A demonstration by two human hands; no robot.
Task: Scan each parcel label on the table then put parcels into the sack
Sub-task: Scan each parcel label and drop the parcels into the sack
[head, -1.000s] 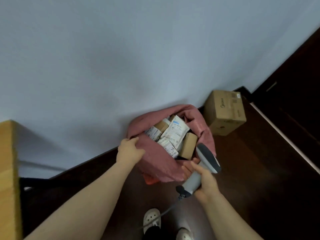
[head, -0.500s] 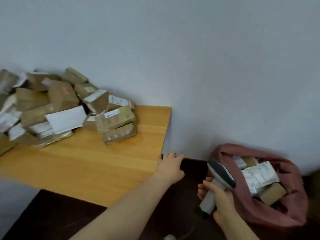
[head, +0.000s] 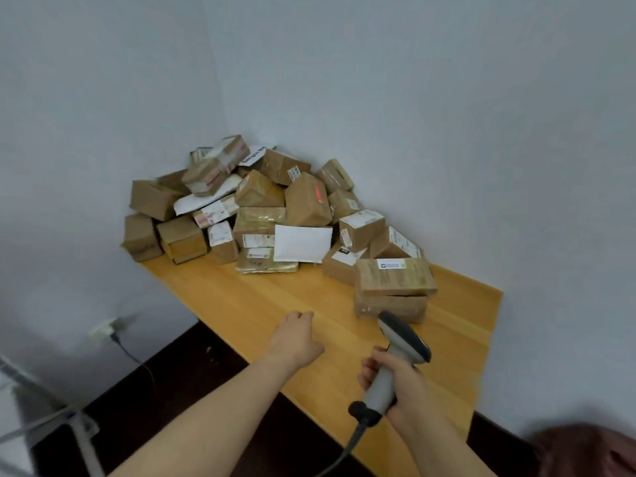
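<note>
Against the corner walls the parcels (head: pixel 268 208) lie heaped on the table (head: pixel 282 304), none of them in my grip. The nearest is a stack (head: pixel 395 277) of two flat ones, label up on the top one, standing just beyond the scanner (head: pixel 399 342).

A second ago I was bent over the sack (head: pixel 592 452) with my left hand (head: pixel 296 339) at its rim. Now I have swung round to the table, and the sack shows only as a blurred red edge at the lower right, well apart from the pile. I take it the last parcel is dropped in and a new round begins.

My left hand has let go of the rim and come out over the bare wood, fingers loosely curled, holding nothing. It is short of every parcel. My right hand (head: pixel 402 383) keeps its fingers wrapped round the scanner's handle, its head tipped toward the stack, its cable (head: pixel 347 449) trailing down off the table's edge.

Most of the heap is unscanned, I judge, so the job is far from over. The next move is probably to draw that near stack in with the left hand and turn its label to the scanner.
</note>
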